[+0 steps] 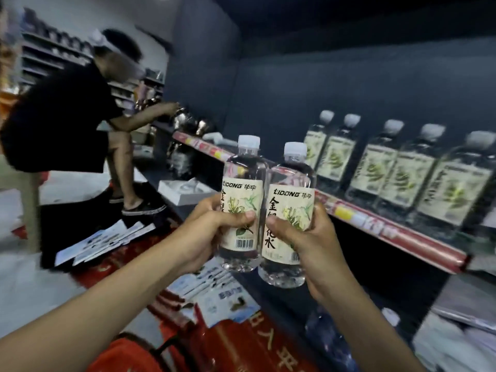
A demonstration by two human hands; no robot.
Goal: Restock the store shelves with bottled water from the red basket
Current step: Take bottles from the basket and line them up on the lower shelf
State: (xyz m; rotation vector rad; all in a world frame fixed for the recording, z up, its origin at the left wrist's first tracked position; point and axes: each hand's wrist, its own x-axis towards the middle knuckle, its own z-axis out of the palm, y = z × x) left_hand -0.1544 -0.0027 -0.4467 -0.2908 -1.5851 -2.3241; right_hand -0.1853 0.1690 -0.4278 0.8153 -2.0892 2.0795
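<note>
I hold two clear water bottles with white caps and cream flower labels upright in front of me. My left hand [212, 232] grips the left bottle [243, 183] around its label. My right hand [308, 237] grips the right bottle [291, 191] the same way. The two bottles touch side by side. Behind them, the dark shelf [389, 229] with a red price strip carries a row of several matching bottles [389, 170] at the right. A corner of the red basket [128, 355] shows at the bottom left, below my left forearm.
Another person [61, 116] in black crouches at the left, one arm reaching to the far end of the shelf. A red mat [241, 345] with leaflets [212, 291] lies on the floor. A white box [182, 191] sits on the lower shelf. Packaged goods [456, 318] fill the lower right.
</note>
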